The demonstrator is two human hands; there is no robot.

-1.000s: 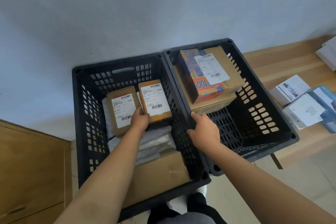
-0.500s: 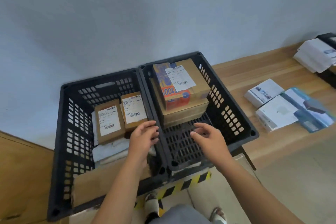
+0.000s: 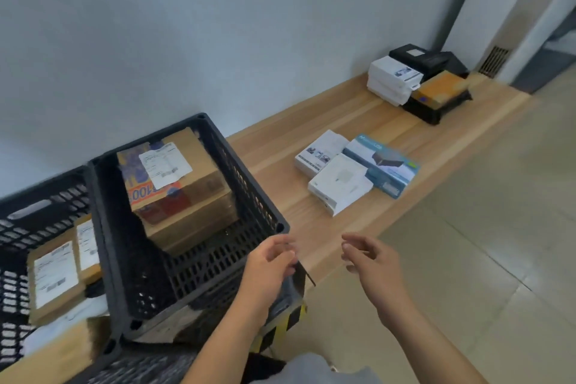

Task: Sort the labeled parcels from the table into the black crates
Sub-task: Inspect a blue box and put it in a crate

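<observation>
Two black crates stand side by side at the left. The right crate (image 3: 249, 184) holds stacked cardboard parcels, the top one (image 3: 174, 178) labeled. The left crate (image 3: 46, 196) holds two small labeled brown parcels (image 3: 56, 274). On the wooden table (image 3: 327, 125) lie two white boxes (image 3: 341, 185) and a blue box (image 3: 385, 165). My left hand (image 3: 269, 262) hovers over the right crate's near corner, fingers loosely curled, holding nothing. My right hand (image 3: 371, 262) hangs empty over the table's front edge, relaxed.
At the table's far end sit stacked white boxes (image 3: 392, 79), black boxes (image 3: 420, 56) and an orange-brown parcel (image 3: 442, 89) on a black base. Beige tiled floor lies to the right. Yellow-black tape (image 3: 280, 326) shows under the crates.
Both hands have left the crates and moved right toward the table. The view has swung right, so the crates now sit at the left and more of the table shows.
</observation>
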